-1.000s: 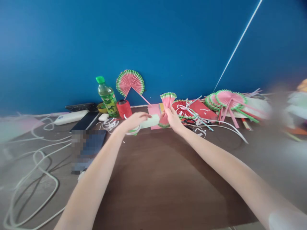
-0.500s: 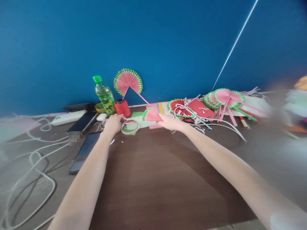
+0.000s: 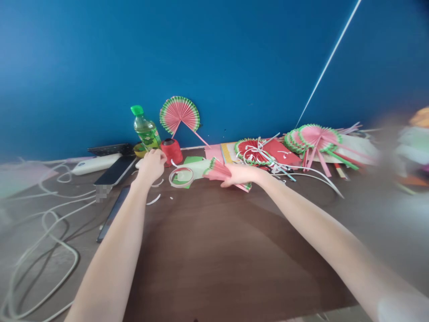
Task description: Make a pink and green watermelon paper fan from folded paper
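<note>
My right hand (image 3: 238, 175) is closed round a folded pink paper fan with green edges (image 3: 218, 170), held low over the brown table (image 3: 217, 250). My left hand (image 3: 151, 164) reaches toward the back of the table, fingers curled, next to a red thread spool (image 3: 172, 150) and a green-capped bottle (image 3: 145, 130). What those fingers hold, if anything, is hidden. A clear tape ring (image 3: 181, 176) lies between my two hands on green and white paper.
An open watermelon paper fan (image 3: 180, 114) leans on the blue wall. More fans (image 3: 315, 137), red paper and white strips pile up at the back right. A phone (image 3: 115, 170), a white power strip (image 3: 94, 164) and white cables (image 3: 40, 228) lie at the left.
My right hand lowered the fan from upright to lying sideways near the table. My left hand let go of the tape ring and moved back left toward the spool.
</note>
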`<state>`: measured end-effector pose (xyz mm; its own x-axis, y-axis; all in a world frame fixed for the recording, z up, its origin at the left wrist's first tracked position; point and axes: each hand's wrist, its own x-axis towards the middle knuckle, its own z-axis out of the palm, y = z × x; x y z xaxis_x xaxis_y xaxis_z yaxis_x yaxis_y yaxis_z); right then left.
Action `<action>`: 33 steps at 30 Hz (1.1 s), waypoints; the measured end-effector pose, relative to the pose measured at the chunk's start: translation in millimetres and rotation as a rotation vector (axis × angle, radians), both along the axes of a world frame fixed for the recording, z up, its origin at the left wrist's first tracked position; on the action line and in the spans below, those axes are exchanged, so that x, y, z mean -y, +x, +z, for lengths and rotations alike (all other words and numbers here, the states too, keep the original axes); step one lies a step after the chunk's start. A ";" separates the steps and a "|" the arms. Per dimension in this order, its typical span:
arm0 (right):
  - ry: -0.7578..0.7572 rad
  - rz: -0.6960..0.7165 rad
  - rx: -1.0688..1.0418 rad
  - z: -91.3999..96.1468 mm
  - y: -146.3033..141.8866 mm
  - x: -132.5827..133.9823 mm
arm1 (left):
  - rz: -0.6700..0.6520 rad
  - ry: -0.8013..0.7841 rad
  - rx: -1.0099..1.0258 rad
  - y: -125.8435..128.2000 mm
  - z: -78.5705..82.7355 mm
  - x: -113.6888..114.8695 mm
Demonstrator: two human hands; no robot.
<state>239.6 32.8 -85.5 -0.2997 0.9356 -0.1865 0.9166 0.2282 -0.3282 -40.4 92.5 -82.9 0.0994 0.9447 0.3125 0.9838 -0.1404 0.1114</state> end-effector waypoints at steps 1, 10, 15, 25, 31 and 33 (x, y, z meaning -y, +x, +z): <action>-0.025 0.015 0.015 0.7 -0.9 0.8 | -0.002 -0.005 0.055 0.2 5.0 0.6; -0.025 0.101 0.099 2.3 -3.2 2.4 | -0.030 -0.036 0.065 -3.2 5.7 4.1; -0.016 0.132 0.035 4.8 -3.0 4.3 | -0.064 -0.056 -0.150 -3.7 -16.3 2.2; -0.011 0.137 0.048 9.6 -3.2 6.1 | -0.009 -0.173 -0.122 4.3 -20.0 1.9; -0.013 0.135 0.040 13.7 2.0 4.6 | 0.034 -0.123 0.110 2.9 -3.5 2.9; -0.009 0.122 -0.009 14.5 5.2 3.8 | 0.060 -0.122 0.241 3.6 6.9 6.3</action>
<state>244.8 29.0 -71.1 -0.4128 0.8905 -0.1913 0.8794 0.3350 -0.3383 -36.8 86.1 -76.1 -0.0215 0.9788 0.2036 0.9328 -0.0536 0.3563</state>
